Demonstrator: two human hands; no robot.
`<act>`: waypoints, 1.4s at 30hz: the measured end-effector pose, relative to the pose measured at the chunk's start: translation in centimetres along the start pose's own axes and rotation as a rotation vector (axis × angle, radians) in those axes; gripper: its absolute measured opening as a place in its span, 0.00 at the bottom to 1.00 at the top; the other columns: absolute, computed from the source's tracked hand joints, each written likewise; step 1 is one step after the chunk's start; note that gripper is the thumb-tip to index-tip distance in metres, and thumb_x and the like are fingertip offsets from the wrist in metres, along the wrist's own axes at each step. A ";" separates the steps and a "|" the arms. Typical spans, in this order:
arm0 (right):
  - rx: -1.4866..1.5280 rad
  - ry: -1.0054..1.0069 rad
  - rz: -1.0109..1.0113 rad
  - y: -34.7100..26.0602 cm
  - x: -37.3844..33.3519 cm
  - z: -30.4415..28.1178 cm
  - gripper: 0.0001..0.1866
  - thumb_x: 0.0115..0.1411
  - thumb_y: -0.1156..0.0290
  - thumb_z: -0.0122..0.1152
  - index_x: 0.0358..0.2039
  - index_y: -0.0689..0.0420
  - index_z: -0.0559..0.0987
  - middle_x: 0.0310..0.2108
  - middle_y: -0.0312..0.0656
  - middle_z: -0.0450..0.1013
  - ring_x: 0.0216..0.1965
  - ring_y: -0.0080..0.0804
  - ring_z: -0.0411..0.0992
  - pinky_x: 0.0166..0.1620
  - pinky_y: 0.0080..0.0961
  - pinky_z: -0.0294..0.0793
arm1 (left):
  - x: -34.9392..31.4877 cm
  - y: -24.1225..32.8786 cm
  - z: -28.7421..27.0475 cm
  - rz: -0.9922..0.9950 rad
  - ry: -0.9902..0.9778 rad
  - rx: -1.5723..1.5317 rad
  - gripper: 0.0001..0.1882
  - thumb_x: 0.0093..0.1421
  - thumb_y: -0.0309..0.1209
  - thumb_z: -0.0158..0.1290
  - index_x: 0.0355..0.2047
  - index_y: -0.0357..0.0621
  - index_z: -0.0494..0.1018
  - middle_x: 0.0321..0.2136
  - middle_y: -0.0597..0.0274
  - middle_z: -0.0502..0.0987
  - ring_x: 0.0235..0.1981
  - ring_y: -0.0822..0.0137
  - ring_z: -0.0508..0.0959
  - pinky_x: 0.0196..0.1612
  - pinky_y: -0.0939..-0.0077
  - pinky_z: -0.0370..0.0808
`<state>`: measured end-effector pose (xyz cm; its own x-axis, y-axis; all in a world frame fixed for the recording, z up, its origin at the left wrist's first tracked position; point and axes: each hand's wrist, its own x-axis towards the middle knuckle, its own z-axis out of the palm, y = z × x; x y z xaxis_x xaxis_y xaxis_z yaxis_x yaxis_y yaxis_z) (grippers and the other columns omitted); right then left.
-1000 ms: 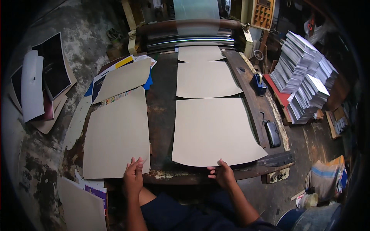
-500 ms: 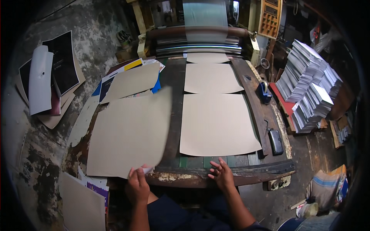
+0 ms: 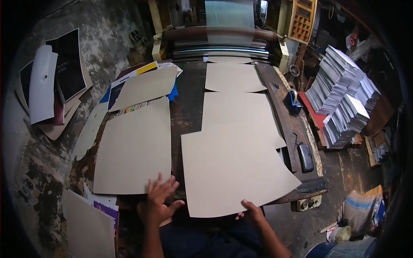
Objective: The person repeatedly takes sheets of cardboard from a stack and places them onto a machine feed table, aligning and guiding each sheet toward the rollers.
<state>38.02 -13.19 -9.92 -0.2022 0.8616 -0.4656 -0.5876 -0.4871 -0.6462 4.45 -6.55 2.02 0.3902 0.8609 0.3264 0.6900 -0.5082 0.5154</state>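
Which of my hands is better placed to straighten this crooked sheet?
Probably your right hand: it pinches the tan sheet by its near edge; your left hand is open, apart from it.

I see a bare lane of desk (image 3: pixel 186 112) ahead and right of the left fingers (image 3: pixel 160 180), narrow beside the held sheet (image 3: pixel 230 172), wider toward the roller (image 3: pixel 186 35). That sheet covers the way straight ahead of the right fingers (image 3: pixel 247 204); ahead and right of them, the case (image 3: pixel 306 158) and tape dispenser (image 3: pixel 293 104) obstruct.

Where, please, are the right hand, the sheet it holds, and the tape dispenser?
Right hand (image 3: pixel 252 213): head view, middle of the hand.
Held sheet (image 3: pixel 234 170): head view, middle of its face.
Tape dispenser (image 3: pixel 294 106): head view, blue body.
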 end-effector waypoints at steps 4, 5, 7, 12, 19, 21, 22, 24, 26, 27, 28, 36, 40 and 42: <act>-0.069 0.116 0.083 3.4 -3.3 -0.8 0.21 0.65 0.55 0.53 0.39 0.64 0.72 0.27 0.47 0.72 0.28 0.33 0.70 0.35 0.35 0.78 | -0.3 -3.3 0.1 -0.125 0.181 0.109 0.30 0.49 0.50 0.64 0.48 0.46 0.77 0.54 0.57 0.74 0.64 0.47 0.63 0.65 0.47 0.55; -0.064 0.132 0.076 3.9 -4.1 -0.6 0.22 0.65 0.54 0.53 0.40 0.65 0.72 0.28 0.47 0.73 0.29 0.33 0.71 0.35 0.35 0.78 | -0.7 -4.2 0.3 -0.150 0.176 0.100 0.28 0.50 0.49 0.64 0.47 0.45 0.77 0.53 0.58 0.76 0.63 0.49 0.65 0.64 0.48 0.56; -0.055 0.177 0.087 5.1 -5.6 -0.7 0.23 0.65 0.54 0.54 0.44 0.65 0.70 0.31 0.48 0.73 0.31 0.35 0.72 0.36 0.37 0.78 | -0.7 -4.6 0.7 -0.173 0.164 0.084 0.26 0.51 0.47 0.64 0.46 0.45 0.78 0.51 0.58 0.77 0.62 0.50 0.67 0.64 0.49 0.57; -0.017 0.183 0.122 6.0 -7.2 -0.6 0.25 0.65 0.53 0.54 0.48 0.63 0.68 0.33 0.48 0.72 0.33 0.36 0.73 0.39 0.39 0.79 | -0.7 -4.7 1.2 -0.231 0.255 0.005 0.16 0.63 0.40 0.54 0.44 0.44 0.79 0.47 0.59 0.80 0.58 0.53 0.71 0.64 0.53 0.58; 0.085 0.217 0.080 3.9 -4.1 0.4 0.24 0.66 0.51 0.50 0.47 0.60 0.68 0.33 0.46 0.71 0.32 0.33 0.70 0.39 0.40 0.76 | -0.1 -3.9 2.8 -0.363 0.395 -0.009 0.17 0.68 0.40 0.46 0.42 0.42 0.79 0.43 0.58 0.81 0.56 0.54 0.74 0.63 0.56 0.60; 0.094 0.205 0.073 3.2 -2.5 0.3 0.24 0.67 0.50 0.49 0.48 0.59 0.68 0.33 0.46 0.70 0.32 0.33 0.70 0.39 0.40 0.75 | -0.1 -4.0 3.0 -0.347 0.435 0.026 0.15 0.68 0.38 0.46 0.40 0.42 0.79 0.42 0.59 0.81 0.55 0.55 0.74 0.62 0.56 0.61; 0.095 0.201 0.074 2.9 -1.8 0.2 0.24 0.67 0.50 0.49 0.48 0.59 0.68 0.33 0.46 0.70 0.32 0.33 0.70 0.39 0.40 0.75 | -0.2 -4.2 3.2 -0.346 0.437 0.030 0.15 0.68 0.38 0.46 0.40 0.42 0.79 0.42 0.59 0.81 0.55 0.55 0.74 0.62 0.56 0.61; 0.125 0.206 0.043 2.2 -0.4 0.1 0.24 0.67 0.49 0.48 0.48 0.59 0.68 0.32 0.46 0.71 0.32 0.33 0.70 0.39 0.40 0.75 | -0.4 -4.4 3.3 -0.348 0.435 0.053 0.13 0.67 0.37 0.48 0.40 0.43 0.79 0.42 0.59 0.81 0.55 0.56 0.75 0.62 0.56 0.61; 0.116 0.228 -0.006 1.7 0.7 0.9 0.25 0.67 0.48 0.47 0.47 0.60 0.68 0.32 0.46 0.71 0.31 0.33 0.70 0.38 0.39 0.76 | -0.4 -4.4 3.2 -0.343 0.438 0.059 0.13 0.66 0.36 0.48 0.40 0.43 0.78 0.42 0.59 0.81 0.55 0.56 0.75 0.62 0.56 0.61; 0.128 0.269 -0.054 1.6 1.4 0.9 0.25 0.67 0.48 0.47 0.47 0.60 0.68 0.32 0.47 0.71 0.30 0.32 0.70 0.37 0.38 0.77 | -0.4 -4.3 3.2 -0.334 0.439 0.058 0.12 0.66 0.36 0.49 0.40 0.43 0.78 0.42 0.59 0.81 0.55 0.56 0.75 0.61 0.55 0.61; 0.140 0.311 -0.101 1.7 2.1 0.8 0.24 0.67 0.49 0.46 0.47 0.60 0.67 0.32 0.47 0.71 0.29 0.32 0.70 0.36 0.38 0.77 | -0.3 -4.2 3.2 -0.336 0.443 0.062 0.12 0.66 0.36 0.49 0.40 0.43 0.78 0.42 0.59 0.81 0.55 0.56 0.75 0.61 0.55 0.61; 0.189 0.424 -0.188 1.2 0.7 4.2 0.31 0.67 0.52 0.46 0.63 0.57 0.55 0.44 0.46 0.72 0.36 0.33 0.71 0.41 0.42 0.76 | -0.7 -4.3 3.7 -0.278 0.411 0.116 0.15 0.53 0.29 0.60 0.42 0.44 0.77 0.45 0.57 0.80 0.56 0.54 0.74 0.62 0.54 0.61; 0.100 -0.302 -0.150 -5.7 -4.4 11.2 0.39 0.66 0.45 0.44 0.68 0.58 0.51 0.64 0.50 0.57 0.55 0.41 0.65 0.57 0.44 0.66 | -1.3 -4.8 3.8 -0.286 0.400 0.165 0.15 0.54 0.29 0.60 0.43 0.44 0.76 0.45 0.58 0.80 0.55 0.54 0.74 0.62 0.55 0.61; -0.191 -0.801 -0.271 -10.4 -8.8 15.8 0.45 0.64 0.38 0.41 0.68 0.62 0.50 0.67 0.55 0.50 0.61 0.45 0.61 0.61 0.42 0.60 | -2.4 -5.2 3.2 -0.333 0.417 0.171 0.15 0.55 0.29 0.59 0.44 0.45 0.76 0.47 0.59 0.79 0.57 0.55 0.73 0.65 0.50 0.55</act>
<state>33.58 -13.42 10.46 -0.6076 0.7574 0.2392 -0.5684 -0.2042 -0.7970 1.87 -5.87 -4.03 -0.1159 0.8744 0.4712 0.8373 -0.1693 0.5199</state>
